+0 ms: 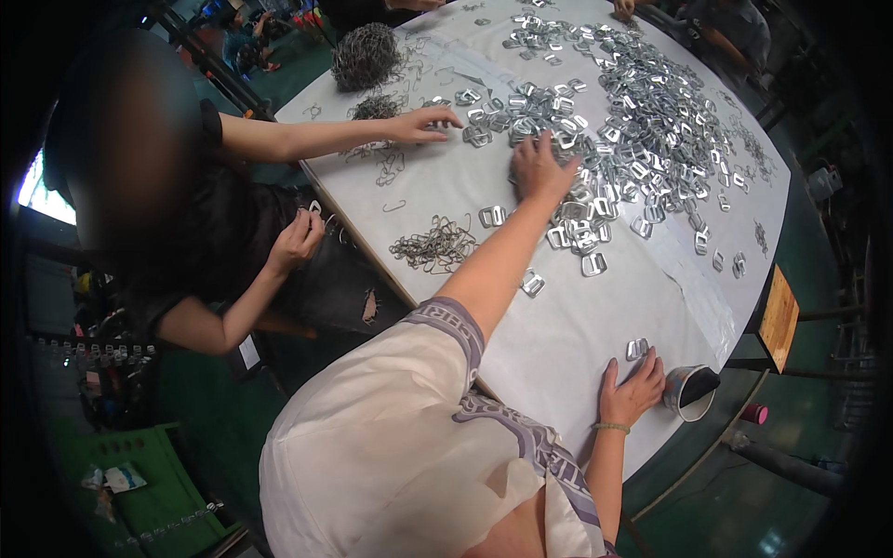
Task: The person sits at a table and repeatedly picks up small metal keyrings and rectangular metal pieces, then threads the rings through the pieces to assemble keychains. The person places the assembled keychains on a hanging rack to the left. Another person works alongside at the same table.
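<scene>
My left hand (542,172) reaches far across the table onto the near edge of a big heap of silver metal buckles (651,121). Its thumb stands apart from the fingers, and the fingertips rest among the buckles; I see nothing gripped. Lower right, my right hand (633,391) lies low over the white tabletop with fingers spread. Just beyond its fingertips sit a few buckles set close together (637,349); whether the fingers touch them I cannot tell. Beside this hand stands a round white tub (691,392) with something black in it.
Bent wire hooks lie in a loose pile (434,245) at the left edge, and a dense wire bundle (366,58) sits farther back. A co-worker's hand (423,126) reaches over the table from the left; their other hand (298,240) holds a small metal piece. More people sit beyond.
</scene>
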`<action>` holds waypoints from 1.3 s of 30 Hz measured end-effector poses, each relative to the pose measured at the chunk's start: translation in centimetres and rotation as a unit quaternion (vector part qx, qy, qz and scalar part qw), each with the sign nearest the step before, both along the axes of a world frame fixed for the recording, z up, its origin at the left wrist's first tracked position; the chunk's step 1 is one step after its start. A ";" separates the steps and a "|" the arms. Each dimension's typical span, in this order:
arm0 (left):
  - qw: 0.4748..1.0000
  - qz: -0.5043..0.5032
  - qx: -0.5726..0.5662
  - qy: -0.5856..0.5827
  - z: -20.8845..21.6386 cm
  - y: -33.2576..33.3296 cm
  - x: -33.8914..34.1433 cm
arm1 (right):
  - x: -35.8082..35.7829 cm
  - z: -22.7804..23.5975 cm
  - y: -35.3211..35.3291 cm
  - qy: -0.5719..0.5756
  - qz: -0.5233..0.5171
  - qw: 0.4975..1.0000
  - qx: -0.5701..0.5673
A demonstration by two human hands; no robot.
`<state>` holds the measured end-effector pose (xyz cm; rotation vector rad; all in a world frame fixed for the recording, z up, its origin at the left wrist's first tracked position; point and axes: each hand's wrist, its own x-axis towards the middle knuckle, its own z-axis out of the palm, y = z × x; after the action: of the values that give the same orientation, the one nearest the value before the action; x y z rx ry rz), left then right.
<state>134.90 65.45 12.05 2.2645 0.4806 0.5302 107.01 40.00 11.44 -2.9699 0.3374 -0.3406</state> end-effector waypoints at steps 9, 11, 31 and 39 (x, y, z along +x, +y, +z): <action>0.963 -0.248 -0.081 -0.062 0.7 -10.5 -4.5 | 0.1 -0.2 -0.2 -0.021 0.011 1.000 -0.008; 0.937 -0.293 -0.177 -0.072 0.9 -11.8 -6.2 | 0.1 -0.2 -0.3 -0.028 0.019 0.999 -0.002; 0.927 -0.354 -0.119 -0.005 0.2 -10.6 -13.5 | -0.1 -1.0 -0.8 -0.053 0.014 0.998 0.004; 0.885 -0.347 0.263 0.164 4.1 0.4 -18.8 | 0.0 -0.6 -0.5 -0.045 0.006 0.999 0.017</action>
<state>116.10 65.88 16.17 2.8329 -0.3867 -0.1223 106.98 39.51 10.83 -2.9113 0.3107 -0.4606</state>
